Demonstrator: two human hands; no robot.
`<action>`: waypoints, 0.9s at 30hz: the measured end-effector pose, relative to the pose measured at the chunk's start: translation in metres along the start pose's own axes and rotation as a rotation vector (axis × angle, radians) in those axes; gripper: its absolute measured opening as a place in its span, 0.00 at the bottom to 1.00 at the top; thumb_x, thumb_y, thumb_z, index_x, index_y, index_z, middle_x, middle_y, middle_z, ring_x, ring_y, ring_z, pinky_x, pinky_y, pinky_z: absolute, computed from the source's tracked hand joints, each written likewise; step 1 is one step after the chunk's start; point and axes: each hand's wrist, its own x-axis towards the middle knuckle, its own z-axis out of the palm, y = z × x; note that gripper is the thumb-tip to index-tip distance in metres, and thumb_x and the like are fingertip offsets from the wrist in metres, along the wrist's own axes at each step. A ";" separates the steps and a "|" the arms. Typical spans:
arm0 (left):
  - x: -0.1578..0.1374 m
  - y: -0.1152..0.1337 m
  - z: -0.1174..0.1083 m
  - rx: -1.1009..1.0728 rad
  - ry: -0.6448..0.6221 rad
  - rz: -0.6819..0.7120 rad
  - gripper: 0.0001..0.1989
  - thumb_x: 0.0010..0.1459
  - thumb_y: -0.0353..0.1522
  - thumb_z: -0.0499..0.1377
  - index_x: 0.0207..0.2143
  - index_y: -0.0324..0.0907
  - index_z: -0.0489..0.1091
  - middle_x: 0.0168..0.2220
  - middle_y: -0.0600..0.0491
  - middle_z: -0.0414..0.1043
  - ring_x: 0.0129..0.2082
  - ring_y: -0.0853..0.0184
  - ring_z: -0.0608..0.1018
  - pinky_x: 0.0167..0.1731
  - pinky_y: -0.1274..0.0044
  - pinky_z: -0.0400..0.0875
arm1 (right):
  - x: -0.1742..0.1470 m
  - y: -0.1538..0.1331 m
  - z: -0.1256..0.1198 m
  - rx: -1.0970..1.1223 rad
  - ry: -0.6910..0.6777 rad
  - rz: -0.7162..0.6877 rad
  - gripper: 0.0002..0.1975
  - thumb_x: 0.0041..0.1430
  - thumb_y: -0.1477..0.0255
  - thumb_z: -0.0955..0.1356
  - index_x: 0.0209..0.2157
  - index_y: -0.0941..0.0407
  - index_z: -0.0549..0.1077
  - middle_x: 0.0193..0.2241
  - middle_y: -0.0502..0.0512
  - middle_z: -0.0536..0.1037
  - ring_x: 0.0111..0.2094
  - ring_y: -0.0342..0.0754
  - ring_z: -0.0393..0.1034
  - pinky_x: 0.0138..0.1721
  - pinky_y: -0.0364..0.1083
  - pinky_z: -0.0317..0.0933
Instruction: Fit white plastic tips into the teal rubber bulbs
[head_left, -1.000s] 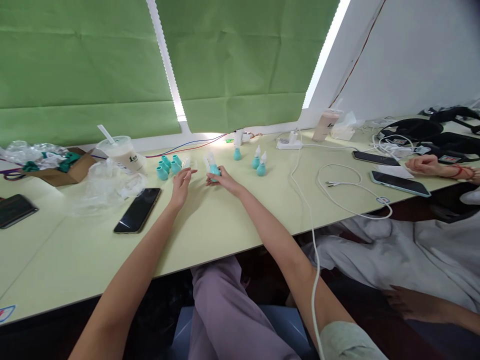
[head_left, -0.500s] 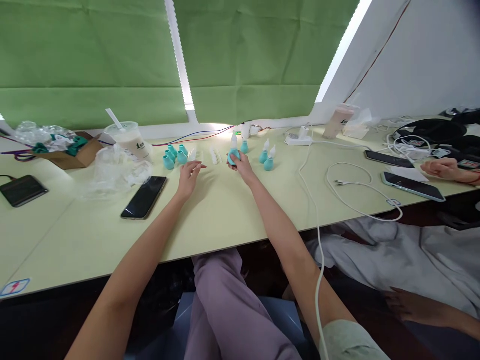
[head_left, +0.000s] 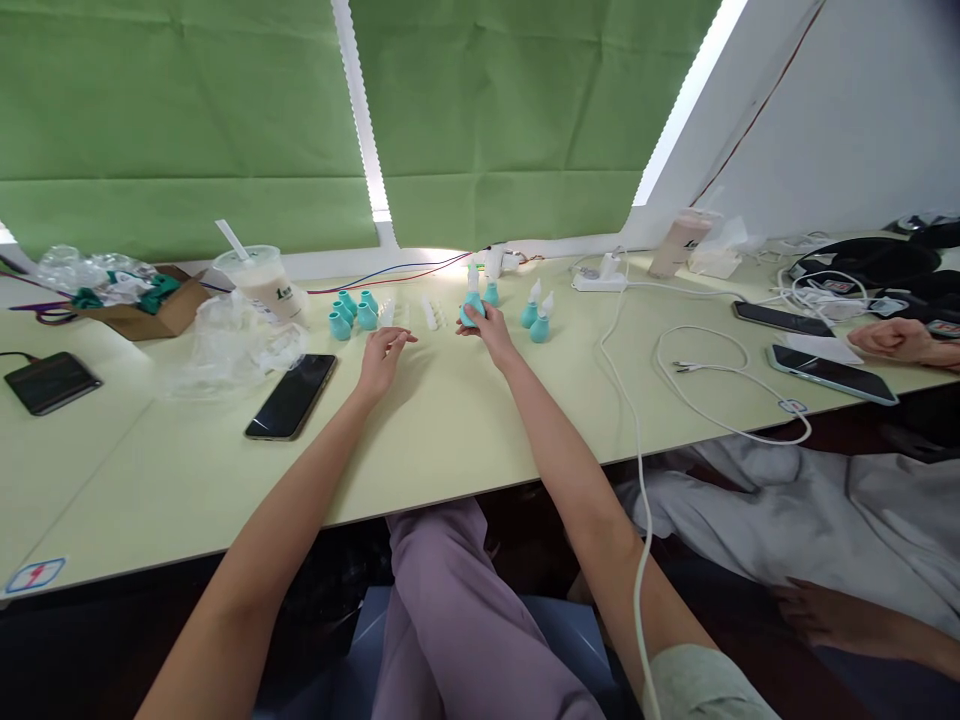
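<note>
My right hand (head_left: pixel 491 332) is closed around a teal squeeze bulb (head_left: pixel 472 308) with a translucent nozzle pointing up. My left hand (head_left: pixel 384 355) rests over the table with fingers loosely stretched and nothing in it. Just beyond it stand several open-necked teal bulbs (head_left: pixel 350 312) in a cluster. Small translucent nozzle pieces (head_left: pixel 430 313) lie between the two hands, partly too small to make out. Right of my right hand are two bulbs with nozzles fitted (head_left: pixel 538 326). Another teal bulb (head_left: pixel 491 294) stands behind the held one.
At left are a black phone (head_left: pixel 291 397), a crumpled plastic bag (head_left: pixel 232 340), a drink cup (head_left: pixel 259 283) and a cardboard box (head_left: pixel 154 315). A power strip (head_left: pixel 600 280) and white cable (head_left: pixel 626 390) lie at right. A person sits at right, one hand (head_left: pixel 896 342) on the table near phones.
The view has shifted slightly. My right hand keeps its hold on the teal squeeze bulb, and my left hand stays nearly in place with its fingers a little changed.
</note>
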 end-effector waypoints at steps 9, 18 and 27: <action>0.000 0.001 0.001 -0.011 -0.008 -0.001 0.19 0.62 0.42 0.47 0.34 0.44 0.75 0.44 0.50 0.74 0.46 0.62 0.70 0.40 0.73 0.65 | 0.007 0.018 0.001 -0.041 0.050 -0.017 0.18 0.46 0.56 0.71 0.29 0.54 0.66 0.24 0.48 0.73 0.28 0.44 0.72 0.37 0.49 0.71; 0.000 0.001 0.001 0.001 -0.029 0.006 0.19 0.62 0.42 0.47 0.34 0.44 0.75 0.44 0.50 0.74 0.47 0.62 0.69 0.43 0.72 0.66 | -0.003 0.029 0.017 -0.669 -0.067 -0.192 0.08 0.52 0.66 0.68 0.33 0.54 0.74 0.39 0.54 0.71 0.42 0.48 0.66 0.46 0.48 0.61; 0.002 -0.006 -0.005 -0.017 -0.014 0.001 0.20 0.61 0.42 0.47 0.34 0.44 0.75 0.43 0.49 0.74 0.46 0.62 0.70 0.40 0.72 0.67 | 0.004 0.003 0.003 -0.886 0.266 -0.164 0.12 0.57 0.62 0.65 0.39 0.53 0.70 0.36 0.54 0.74 0.36 0.50 0.65 0.41 0.48 0.56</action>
